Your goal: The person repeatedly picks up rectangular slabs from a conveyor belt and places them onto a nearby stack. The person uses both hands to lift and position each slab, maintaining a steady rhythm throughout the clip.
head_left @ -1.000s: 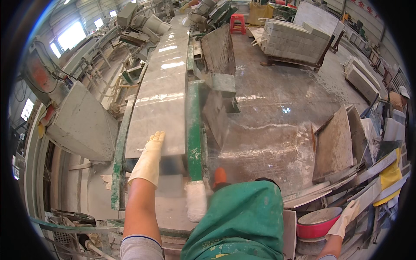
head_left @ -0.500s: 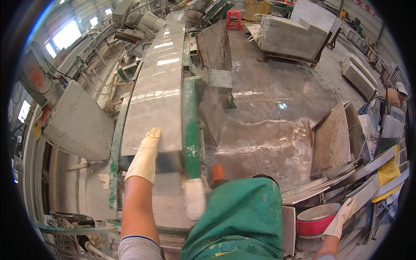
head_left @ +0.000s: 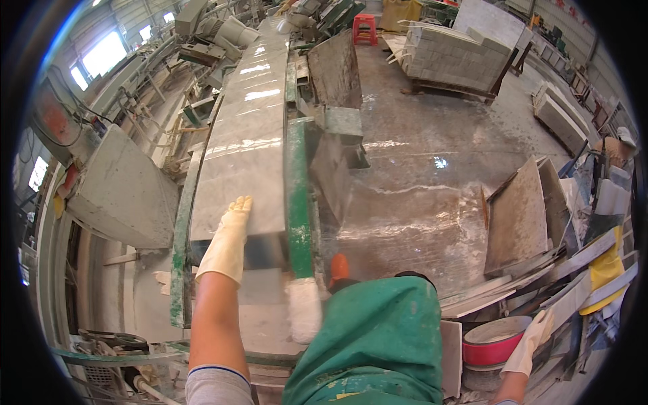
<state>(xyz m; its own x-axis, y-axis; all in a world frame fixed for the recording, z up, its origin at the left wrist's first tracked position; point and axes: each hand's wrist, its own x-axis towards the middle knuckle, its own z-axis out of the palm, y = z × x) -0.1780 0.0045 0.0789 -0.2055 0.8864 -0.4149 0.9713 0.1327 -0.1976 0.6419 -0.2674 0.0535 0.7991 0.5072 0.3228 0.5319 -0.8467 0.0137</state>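
The left hand (head_left: 228,239) in a pale rubber glove lies flat and open on the near end of the long grey stone slab (head_left: 246,145) on the table, while the gloved right hand (head_left: 533,341) hangs loose, holding nothing, beside a red round bowl (head_left: 496,337)

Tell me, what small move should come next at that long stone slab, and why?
Probably bring the right hand up onto the stone slab. Only the gloved left hand rests flat at its near end, while the right hangs apart by the red basin.
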